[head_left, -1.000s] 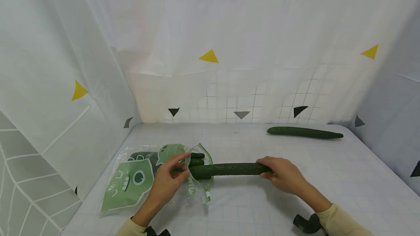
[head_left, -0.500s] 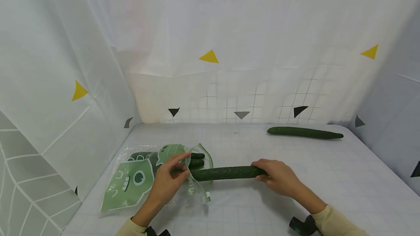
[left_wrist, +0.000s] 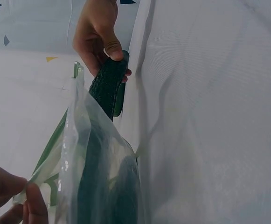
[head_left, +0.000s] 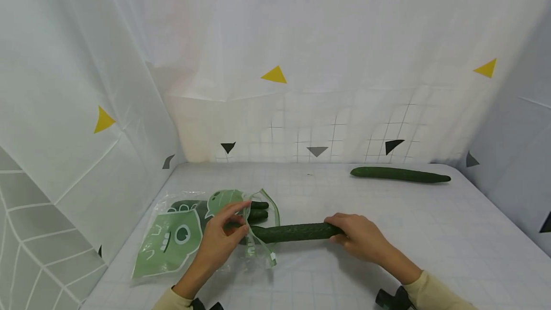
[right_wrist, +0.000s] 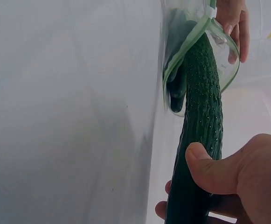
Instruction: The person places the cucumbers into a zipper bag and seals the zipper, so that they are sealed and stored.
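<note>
My right hand (head_left: 359,237) grips one end of a long dark-green cucumber (head_left: 297,233). Its other end is inside the mouth of a clear zip bag (head_left: 168,243) printed with green cartoon shapes. With thumb and fingers my left hand (head_left: 221,233) pinches the bag's upper edge, and the green zip strip (right_wrist: 191,46) stands spread around the cucumber in the right wrist view. Other cucumbers (head_left: 258,215) lie in the bag, their ends showing at the opening. Part of the held cucumber shows through the plastic in the left wrist view.
Another cucumber (head_left: 400,174) lies at the back right of the white-covered table (head_left: 314,276). White curtains with yellow and dark triangles surround the table at the back and sides. A small white slider (head_left: 273,255) sits on the zip strip.
My right hand has moved left and slightly toward me, pushing the cucumber farther into the bag. The left hand has kept its pinch in the same place.
</note>
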Demonstrator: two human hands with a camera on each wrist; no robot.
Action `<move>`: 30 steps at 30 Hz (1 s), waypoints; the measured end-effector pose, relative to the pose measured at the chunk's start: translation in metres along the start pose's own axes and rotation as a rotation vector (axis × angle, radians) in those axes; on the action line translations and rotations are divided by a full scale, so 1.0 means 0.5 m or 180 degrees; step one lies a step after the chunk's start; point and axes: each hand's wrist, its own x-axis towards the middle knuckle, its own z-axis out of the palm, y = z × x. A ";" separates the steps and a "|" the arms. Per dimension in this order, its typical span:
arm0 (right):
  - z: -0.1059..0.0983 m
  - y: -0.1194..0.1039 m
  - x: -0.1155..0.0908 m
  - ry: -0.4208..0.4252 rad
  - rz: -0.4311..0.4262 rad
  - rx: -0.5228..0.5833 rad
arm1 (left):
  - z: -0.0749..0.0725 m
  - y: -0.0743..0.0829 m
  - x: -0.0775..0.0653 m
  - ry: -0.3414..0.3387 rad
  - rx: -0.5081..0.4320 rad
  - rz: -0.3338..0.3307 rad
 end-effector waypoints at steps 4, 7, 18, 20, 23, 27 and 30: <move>0.003 -0.007 0.002 -0.0034 0.0018 -0.0005 | 0.000 -0.002 0.000 -0.0004 -0.0001 0.0007; 0.006 -0.013 0.003 -0.0034 0.0019 -0.0005 | 0.000 -0.001 -0.001 -0.0005 0.0002 0.0015; 0.022 -0.034 0.011 -0.0019 -0.0023 -0.0054 | 0.000 0.003 -0.001 -0.0008 0.0010 0.0011; 0.024 -0.039 0.013 -0.0008 -0.0035 -0.0065 | 0.000 0.004 -0.001 -0.0006 0.0014 0.0011; 0.029 -0.047 0.017 0.0021 -0.0072 -0.0079 | 0.000 0.005 -0.001 -0.0005 0.0016 0.0014; 0.033 -0.061 0.025 0.0044 -0.0089 -0.0076 | 0.000 0.006 -0.002 -0.0011 -0.0001 0.0006; 0.037 -0.071 0.032 0.0040 -0.0088 -0.0094 | 0.001 0.005 -0.001 -0.0008 -0.0004 0.0004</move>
